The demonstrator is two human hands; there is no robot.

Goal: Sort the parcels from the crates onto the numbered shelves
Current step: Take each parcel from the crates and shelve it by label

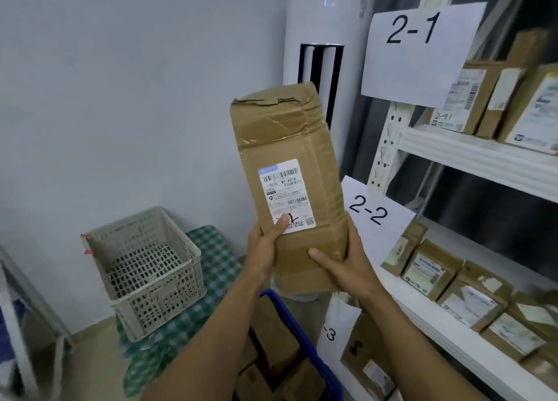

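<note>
Directly beneath the forearms sits a blue crate (pixel 303 341) with more brown parcels (pixel 269 331) stacked in it. Above it, both hands grip the lower end of one long cardboard parcel (pixel 287 146) and hold it upright in the air. The left hand (pixel 263 251) wraps the left edge, with its thumb pressed on the bottom of the white shipping label (pixel 285 193) and covering part of a handwritten mark, so the mark cannot be read. The right hand (pixel 347 266) cups the right edge, thumb laid across the front face, fingers out of sight behind.

The parcel's upper half is creased, dented and glossy with tape, so the board probably gives under pressure and the taped parts may be slick. It looks light enough to be held by one end. Being tall, though, it will likely want to tip, and a grip on the long sides nearer the middle, on bare cardboard, should steady it.

Just right of the hands hangs the paper sign 2-2 (pixel 372 211), and past it is the lower shelf (pixel 437 334) carrying small labelled boxes (pixel 428 270). Up and right of the hands are the sign 2-1 (pixel 418 45) and the upper shelf (pixel 483 159). Left of the hands and further back, a beige crate (pixel 145 267) rests on a green checked cloth (pixel 213 267).
</note>
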